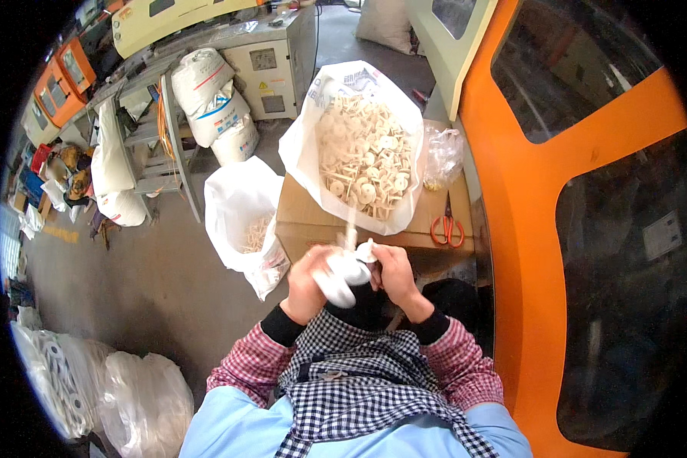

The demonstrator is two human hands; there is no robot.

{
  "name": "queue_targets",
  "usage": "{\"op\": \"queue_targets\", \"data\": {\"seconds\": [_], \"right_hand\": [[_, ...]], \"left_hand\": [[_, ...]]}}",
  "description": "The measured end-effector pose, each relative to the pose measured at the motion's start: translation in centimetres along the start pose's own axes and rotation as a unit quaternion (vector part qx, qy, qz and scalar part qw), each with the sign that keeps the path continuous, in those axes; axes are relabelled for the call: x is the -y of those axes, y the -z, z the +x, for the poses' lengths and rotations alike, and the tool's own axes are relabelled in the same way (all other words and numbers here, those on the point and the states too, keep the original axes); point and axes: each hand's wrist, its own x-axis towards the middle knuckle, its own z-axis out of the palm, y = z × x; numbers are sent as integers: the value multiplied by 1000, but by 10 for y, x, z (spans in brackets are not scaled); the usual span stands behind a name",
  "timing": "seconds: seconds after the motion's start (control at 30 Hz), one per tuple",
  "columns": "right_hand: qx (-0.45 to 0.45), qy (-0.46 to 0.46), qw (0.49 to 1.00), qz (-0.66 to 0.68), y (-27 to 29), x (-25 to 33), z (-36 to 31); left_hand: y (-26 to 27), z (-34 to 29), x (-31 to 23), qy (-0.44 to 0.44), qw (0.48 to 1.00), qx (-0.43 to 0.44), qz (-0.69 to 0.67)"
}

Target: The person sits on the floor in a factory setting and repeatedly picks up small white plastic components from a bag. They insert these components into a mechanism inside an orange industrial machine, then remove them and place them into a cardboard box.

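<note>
My right hand (397, 276) is closed, thumb and fingers pinching a small white plastic piece (366, 250) with a rounded head. Close beside it is my left hand (310, 284), its fingers smeared by motion; white coverings (339, 279) seem to be on them, and whether they grip anything is unclear. A pale blurred streak (351, 231) rises above the left fingers toward the bag. Just beyond both hands, an open white bag (296, 145) holds many cream plastic parts (366, 156), round discs with stems. It sits on a cardboard box (305, 216).
Red-handled scissors (447, 231) lie on the box's right side, near a clear plastic bag (443, 156). Left of the box, a white sack (233, 195) holds thin, stick-like pieces (256, 233). An orange machine (523, 229) walls the right. Stacked sacks (217, 107) stand behind.
</note>
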Motion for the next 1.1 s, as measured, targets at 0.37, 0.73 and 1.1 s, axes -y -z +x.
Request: {"op": "queue_targets", "data": {"seconds": [0.37,0.73,1.1], "right_hand": [[-151,243,837,-466,19,37,128],[157,365,782,-481,19,39,30],[8,162,840,-517,59,-19,151]], "left_hand": [[-9,43,24,323,903,-104,-263],[-18,20,21,351,891,-22,-287],[-12,40,20,69,995,-23,65]]}}
